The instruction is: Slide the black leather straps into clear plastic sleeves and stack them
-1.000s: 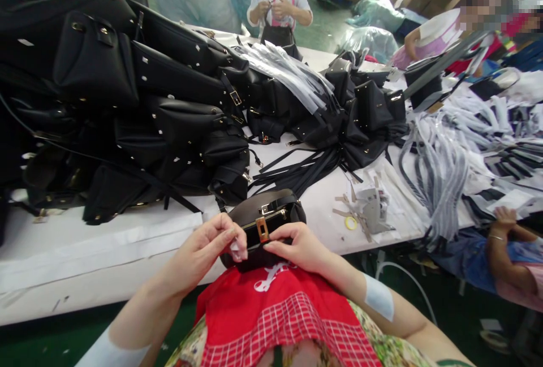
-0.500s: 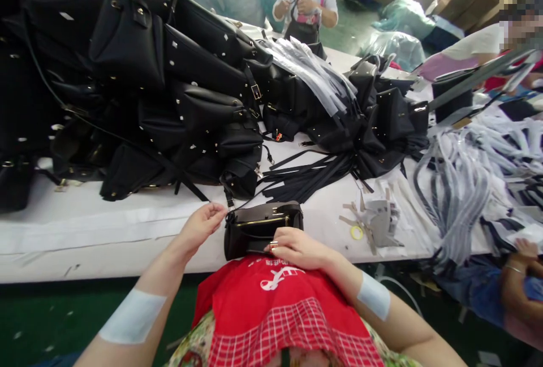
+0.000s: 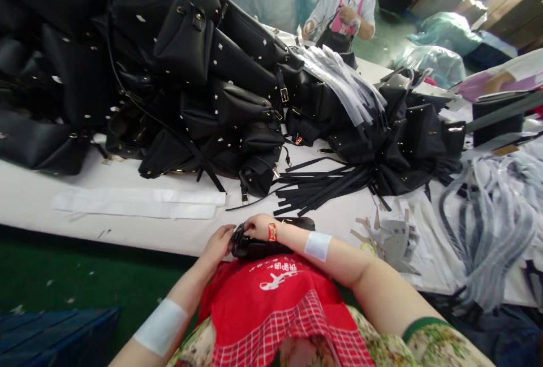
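A small black bag point(image 3: 271, 249) lies at the table's front edge against the red apron. My left hand point(image 3: 219, 242) is at the bag's left end, its fingers closed on a dark strap end or fitting. Right beside it, my right hand point(image 3: 258, 227) reaches across the top of the bag, with its fingers closed on the same dark part. The fingertips of both hands nearly meet there. My right forearm covers much of the bag's opening.
Black bags point(image 3: 182, 44) are heaped along the back left. Black straps point(image 3: 326, 186) fan out ahead, with wrapped straps point(image 3: 343, 81) beyond. Metal-grey pieces point(image 3: 394, 237) and pale strips point(image 3: 487, 225) lie right. White strips point(image 3: 139, 203) lie left. A person point(image 3: 341, 11) stands across the table.
My right hand has moved left across the bag to join my left hand at its left end. The view has shifted, and the thin strap is no longer stretched out from my left hand.
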{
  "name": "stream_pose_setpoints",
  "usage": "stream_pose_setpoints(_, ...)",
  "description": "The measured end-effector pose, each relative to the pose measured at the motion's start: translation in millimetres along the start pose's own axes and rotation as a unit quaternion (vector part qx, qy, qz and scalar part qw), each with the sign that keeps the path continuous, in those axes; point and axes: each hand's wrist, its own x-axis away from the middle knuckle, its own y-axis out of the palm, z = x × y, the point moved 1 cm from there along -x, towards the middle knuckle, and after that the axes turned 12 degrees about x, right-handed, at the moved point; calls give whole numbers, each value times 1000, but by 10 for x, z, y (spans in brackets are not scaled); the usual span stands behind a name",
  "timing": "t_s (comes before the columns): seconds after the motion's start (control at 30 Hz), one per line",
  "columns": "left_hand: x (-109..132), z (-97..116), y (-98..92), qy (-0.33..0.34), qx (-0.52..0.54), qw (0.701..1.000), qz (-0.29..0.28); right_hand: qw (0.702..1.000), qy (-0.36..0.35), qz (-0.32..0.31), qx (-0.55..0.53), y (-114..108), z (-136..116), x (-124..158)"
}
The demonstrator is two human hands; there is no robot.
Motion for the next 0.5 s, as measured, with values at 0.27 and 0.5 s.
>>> stream_pose_setpoints(0.27,200,-225,-33,-25,160,986,32,995,-87,44,32,335,15,50)
stream_pose_setpoints(0.5,350,-293,-51,1,174,984,26,994,-89,56,37,467,-44,14)
